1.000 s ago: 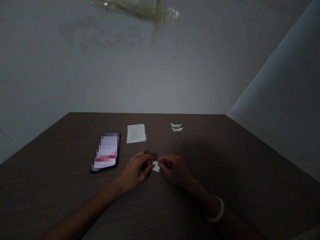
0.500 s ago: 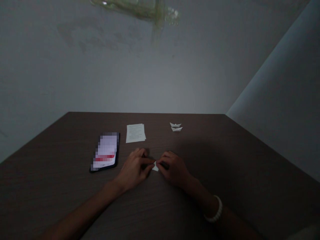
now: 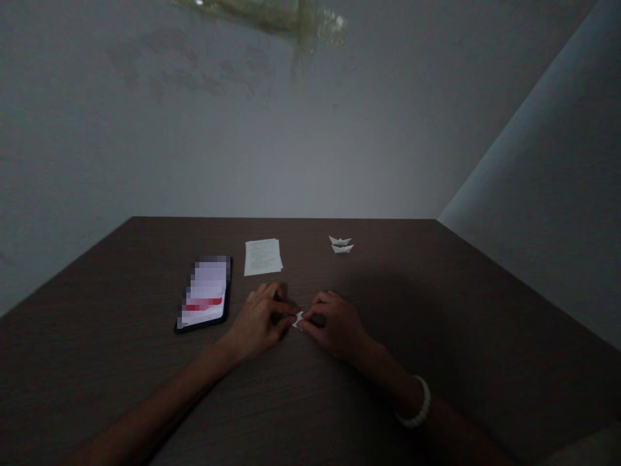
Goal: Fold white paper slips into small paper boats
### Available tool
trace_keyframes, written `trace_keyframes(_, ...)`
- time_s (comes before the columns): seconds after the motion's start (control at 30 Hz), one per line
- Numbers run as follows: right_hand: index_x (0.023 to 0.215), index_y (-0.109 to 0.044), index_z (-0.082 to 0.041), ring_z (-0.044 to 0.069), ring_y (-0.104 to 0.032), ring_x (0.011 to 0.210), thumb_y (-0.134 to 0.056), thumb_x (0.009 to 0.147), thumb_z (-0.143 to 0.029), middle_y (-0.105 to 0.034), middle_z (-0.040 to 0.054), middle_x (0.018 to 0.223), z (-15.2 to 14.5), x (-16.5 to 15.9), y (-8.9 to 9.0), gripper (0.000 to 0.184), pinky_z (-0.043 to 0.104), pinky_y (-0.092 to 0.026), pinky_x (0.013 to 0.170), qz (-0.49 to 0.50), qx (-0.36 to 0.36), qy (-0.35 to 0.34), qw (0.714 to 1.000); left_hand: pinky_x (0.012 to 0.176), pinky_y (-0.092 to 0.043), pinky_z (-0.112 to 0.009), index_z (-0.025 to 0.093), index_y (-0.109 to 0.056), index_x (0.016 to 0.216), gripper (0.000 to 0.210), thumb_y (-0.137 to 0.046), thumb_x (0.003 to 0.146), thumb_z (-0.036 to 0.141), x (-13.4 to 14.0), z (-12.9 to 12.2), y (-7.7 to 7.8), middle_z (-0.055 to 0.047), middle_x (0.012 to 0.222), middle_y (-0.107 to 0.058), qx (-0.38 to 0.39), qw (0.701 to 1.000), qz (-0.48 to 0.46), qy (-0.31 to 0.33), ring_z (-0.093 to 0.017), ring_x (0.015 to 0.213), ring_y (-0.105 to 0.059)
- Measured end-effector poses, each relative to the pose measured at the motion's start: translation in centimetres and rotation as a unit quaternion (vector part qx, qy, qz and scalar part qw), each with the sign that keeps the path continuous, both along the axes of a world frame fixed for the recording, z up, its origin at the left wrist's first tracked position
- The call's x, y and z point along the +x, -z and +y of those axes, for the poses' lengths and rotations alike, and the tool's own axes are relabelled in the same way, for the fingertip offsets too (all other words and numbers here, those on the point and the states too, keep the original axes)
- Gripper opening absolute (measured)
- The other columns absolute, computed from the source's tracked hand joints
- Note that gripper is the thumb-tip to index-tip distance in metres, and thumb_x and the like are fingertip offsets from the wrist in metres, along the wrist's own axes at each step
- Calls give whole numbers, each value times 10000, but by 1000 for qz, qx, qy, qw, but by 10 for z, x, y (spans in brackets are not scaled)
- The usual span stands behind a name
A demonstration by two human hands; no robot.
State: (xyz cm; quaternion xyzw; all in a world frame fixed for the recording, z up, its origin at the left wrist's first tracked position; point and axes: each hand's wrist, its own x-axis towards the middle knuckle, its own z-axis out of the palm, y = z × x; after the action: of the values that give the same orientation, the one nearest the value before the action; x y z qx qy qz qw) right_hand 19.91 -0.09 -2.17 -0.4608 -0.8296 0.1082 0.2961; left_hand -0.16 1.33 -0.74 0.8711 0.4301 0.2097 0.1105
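Note:
A small folded piece of white paper (image 3: 297,320) is pinched between my two hands, low over the middle of the table. My left hand (image 3: 264,320) grips its left side with thumb and forefinger, the other fingers curled behind. From the right, my right hand (image 3: 337,325) closes thumb and fingertips on the opposite side. Fingertips cover much of the paper, so its exact shape is hidden. Beyond my right hand, two small white paper boats (image 3: 342,244) lie close together, one behind the other.
A stack of printed paper sheets (image 3: 262,257) lies beyond my left hand. To its left is a phone (image 3: 204,294) with a lit, blurred screen. The brown wooden table (image 3: 145,252) meets a grey wall (image 3: 301,149) at the back. A pale bracelet (image 3: 420,402) circles my right wrist.
My thumbs and fingertips have shifted slightly on the folded paper, and less of it shows between them. The boats, sheets and phone stay where they were.

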Motion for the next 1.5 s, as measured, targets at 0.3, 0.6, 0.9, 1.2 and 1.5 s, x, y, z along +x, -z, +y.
trace_keyframes(0.3, 808, -687, -201, 160, -557, 802, -702, 784, -298, -637, 20, 828, 0, -1, -5, 100, 287, -428, 749, -21, 3, -3, 1000, 772, -372, -359, 293, -723, 1011, 199, -608, 848, 295, 1, -2, -2, -50, 938, -514, -7, 1000, 14, -12, -229, 900, -455)
trace_keyframes(0.6, 842, -711, -215, 158, -547, 822, -690, 790, -313, -628, 21, 863, -2, 4, -5, 113, 285, -424, 757, -28, -19, 2, 999, 783, -383, -370, 304, -730, 988, 195, -628, 831, 357, 2, -4, -5, -46, 954, -517, 7, 1000, 16, -20, -233, 918, -460)
trace_keyframes(0.9, 891, -720, -255, 162, -495, 763, -617, 850, -283, -588, 23, 807, -9, 11, -7, 114, 294, -389, 682, -69, 48, -46, 995, 776, -381, -379, 293, -734, 974, 205, -633, 825, 391, 3, -6, -4, -47, 939, -520, 12, 999, 3, -32, -241, 916, -469)
trace_keyframes(1.2, 775, -692, -221, 164, -492, 777, -585, 843, -203, -584, 24, 787, -15, 14, -14, 128, 296, -391, 689, -89, 67, -123, 986, 785, -378, -379, 300, -730, 975, 194, -640, 823, 380, 2, -6, -2, -45, 956, -514, 13, 999, 11, -37, -242, 929, -469)
trace_keyframes(1.5, 803, -703, -228, 166, -503, 789, -597, 836, -226, -593, 24, 803, -12, 13, -15, 111, 298, -397, 710, -57, 51, -115, 990, 843, -381, -397, 252, -643, 1100, 240, -556, 887, 321, 1, -9, -5, -60, 1059, -508, 16, 1000, 9, 16, -245, 991, -457)
